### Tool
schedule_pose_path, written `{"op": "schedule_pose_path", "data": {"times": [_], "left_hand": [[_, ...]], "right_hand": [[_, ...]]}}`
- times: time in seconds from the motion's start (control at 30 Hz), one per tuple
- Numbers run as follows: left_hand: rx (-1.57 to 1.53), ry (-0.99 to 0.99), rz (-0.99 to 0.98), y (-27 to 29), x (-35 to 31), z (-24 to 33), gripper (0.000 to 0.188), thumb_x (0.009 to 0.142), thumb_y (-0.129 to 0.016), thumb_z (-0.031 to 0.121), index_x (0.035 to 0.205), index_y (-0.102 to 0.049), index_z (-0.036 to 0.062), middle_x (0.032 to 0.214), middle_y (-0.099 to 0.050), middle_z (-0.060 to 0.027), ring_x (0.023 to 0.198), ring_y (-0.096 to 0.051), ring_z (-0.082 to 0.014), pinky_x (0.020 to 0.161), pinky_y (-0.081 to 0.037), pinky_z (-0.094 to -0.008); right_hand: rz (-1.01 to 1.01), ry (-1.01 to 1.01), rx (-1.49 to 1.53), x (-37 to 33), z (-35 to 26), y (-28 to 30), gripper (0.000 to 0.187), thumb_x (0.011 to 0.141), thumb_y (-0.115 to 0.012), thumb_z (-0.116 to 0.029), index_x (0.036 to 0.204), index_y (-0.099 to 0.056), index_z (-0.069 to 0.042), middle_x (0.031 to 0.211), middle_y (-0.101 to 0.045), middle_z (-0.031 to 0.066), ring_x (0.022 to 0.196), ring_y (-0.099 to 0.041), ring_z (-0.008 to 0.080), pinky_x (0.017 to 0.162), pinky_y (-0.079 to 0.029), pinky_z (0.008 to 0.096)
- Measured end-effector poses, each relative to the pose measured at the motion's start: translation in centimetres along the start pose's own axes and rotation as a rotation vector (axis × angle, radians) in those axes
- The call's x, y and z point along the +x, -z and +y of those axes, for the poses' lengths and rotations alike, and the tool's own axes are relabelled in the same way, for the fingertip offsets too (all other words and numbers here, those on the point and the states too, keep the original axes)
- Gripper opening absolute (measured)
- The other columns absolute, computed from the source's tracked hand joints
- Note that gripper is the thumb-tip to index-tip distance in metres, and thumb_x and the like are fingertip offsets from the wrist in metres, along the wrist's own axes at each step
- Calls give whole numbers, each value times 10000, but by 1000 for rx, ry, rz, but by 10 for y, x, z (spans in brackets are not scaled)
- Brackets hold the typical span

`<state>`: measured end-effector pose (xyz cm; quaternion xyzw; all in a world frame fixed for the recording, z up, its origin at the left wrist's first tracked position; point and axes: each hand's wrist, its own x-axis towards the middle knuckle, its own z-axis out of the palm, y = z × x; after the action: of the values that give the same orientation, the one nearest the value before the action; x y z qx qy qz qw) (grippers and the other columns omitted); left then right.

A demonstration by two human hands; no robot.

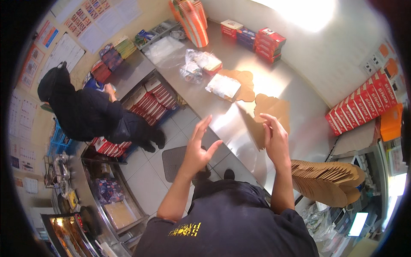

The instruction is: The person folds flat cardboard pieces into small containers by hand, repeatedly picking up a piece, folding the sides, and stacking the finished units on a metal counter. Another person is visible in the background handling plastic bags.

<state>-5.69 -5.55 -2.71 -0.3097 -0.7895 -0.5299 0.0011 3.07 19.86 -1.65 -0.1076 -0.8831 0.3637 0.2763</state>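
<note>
My left hand [198, 150] is raised in front of the metal counter, fingers and thumb apart, with nothing in it. Over the counter, my right hand [276, 141] pinches the edge of a folded brown cardboard blank [278, 110], which has scalloped edges and stands partly upright. Another brown cardboard piece [245, 83] lies just beyond, behind a white flat-topped packet [226, 86]. Below my right forearm, a fanned stack of brown cardboard blanks [325, 180] sits at the counter's near right end.
Red cartons [269, 44] and blue cartons [245, 37] line the back of the metal counter [227, 124]. A striped orange bag [192, 23] stands at its far left. More red boxes [361, 103] are on the right. A co-worker [87, 109] in dark clothes stands at another counter, left.
</note>
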Motion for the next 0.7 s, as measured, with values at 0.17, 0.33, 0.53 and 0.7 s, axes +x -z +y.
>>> {"op": "schedule_pose_path", "data": {"times": [0.17,0.33,0.53,0.7], "left_hand": [[535,-228,-308,25,31,29,629,874,-869,227,1458,-655,136,1387,-698,-184,1401,-587,-299,1191,-431,-418],[-100,244,-537,15,21,22,330,955,-800,158,1255,-761,26,1042,-808,-124,929,-725,-138,870,-571,-318],[-458,391,-456,12,2,-9,388,999,-740,105,1366,-682,-9,1230,-765,-104,1137,-687,-149,995,-548,-326],[-723,410,-472,11,-14,-10,382,1003,-733,64,1364,-650,-32,1294,-725,-90,1197,-660,-138,1033,-540,-306]], "right_hand": [[-111,165,-46,-10,-25,26,244,986,-650,-38,1212,-712,-104,993,-748,85,1003,-695,275,1152,-419,528],[40,276,-337,-9,-25,13,274,962,-698,-69,1231,-719,-114,1176,-720,105,1227,-636,307,1198,-384,561],[-11,193,-9,-41,-42,-22,508,862,-859,-208,1330,-705,-87,1358,-689,150,1385,-573,334,1176,-433,520],[-145,152,181,-53,-38,-39,505,886,-854,-204,1346,-712,-49,1375,-704,174,1335,-630,362,1115,-507,465]]}}
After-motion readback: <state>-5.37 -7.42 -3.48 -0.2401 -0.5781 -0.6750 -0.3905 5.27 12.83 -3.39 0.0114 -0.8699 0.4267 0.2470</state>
